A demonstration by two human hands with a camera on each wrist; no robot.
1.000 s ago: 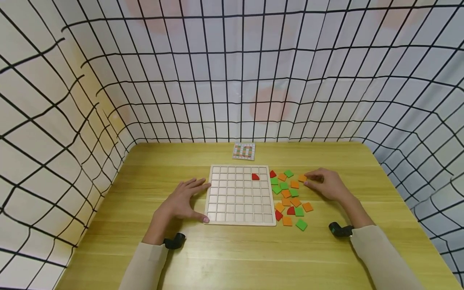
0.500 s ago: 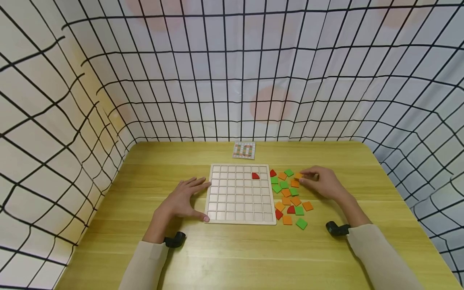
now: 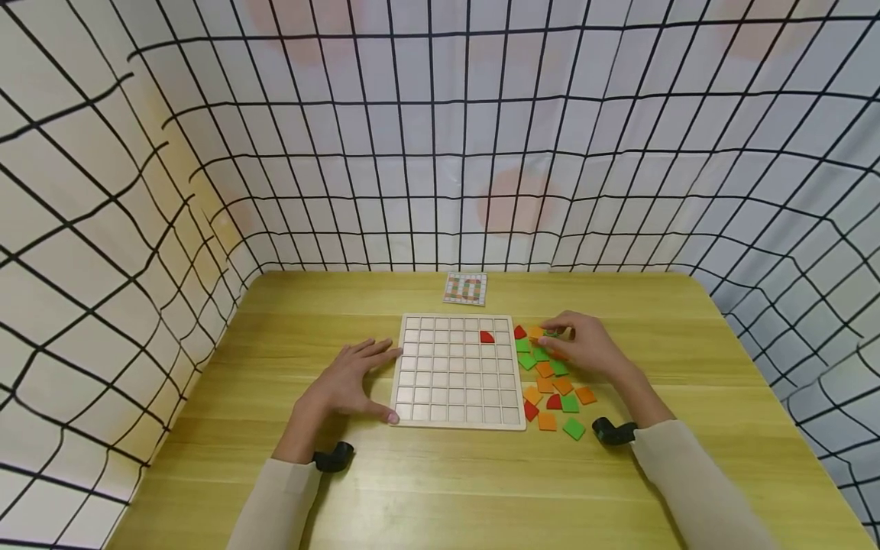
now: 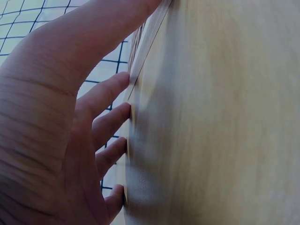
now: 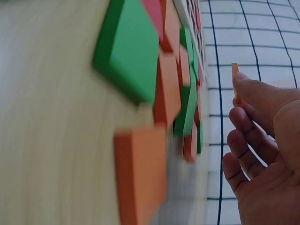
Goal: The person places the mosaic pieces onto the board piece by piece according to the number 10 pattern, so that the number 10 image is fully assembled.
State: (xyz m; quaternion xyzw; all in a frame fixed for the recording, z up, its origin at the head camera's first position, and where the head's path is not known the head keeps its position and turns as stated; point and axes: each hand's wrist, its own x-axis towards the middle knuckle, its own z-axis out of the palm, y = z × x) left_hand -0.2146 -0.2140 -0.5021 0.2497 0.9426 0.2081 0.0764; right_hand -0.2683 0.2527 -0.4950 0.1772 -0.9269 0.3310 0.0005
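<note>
Where the right hand [image 3: 586, 344] works: its grip is narrowed to the thickness of one held orange tile [image 5: 235, 69], pinched between thumb and index finger, raised above the tabletop [image 3: 440, 489] at the far end of the loose pieces.
Left hand [image 3: 347, 384]: one, grip spread wide, thumb tip on the near-left corner of the board [image 3: 450, 389], index fingertip at its left edge.
Board cells: seven columns by seven rows.
Placed red piece [image 3: 486, 337]: one, second row from the far edge, second column from the right.
Loose red pieces [image 3: 531, 411]: three, right of the board.
Loose green tiles [image 3: 574, 429]: seven in sight, one partly behind the right fingers.
Loose orange tiles [image 3: 586, 395]: seven plainly in sight, one partly covered by the hand; whether another lies beneath the held one cannot be told.
Patterned card [image 3: 465, 289]: one, beyond the board.
Black wrist devices [image 3: 333, 457]: two, one per wrist.
</note>
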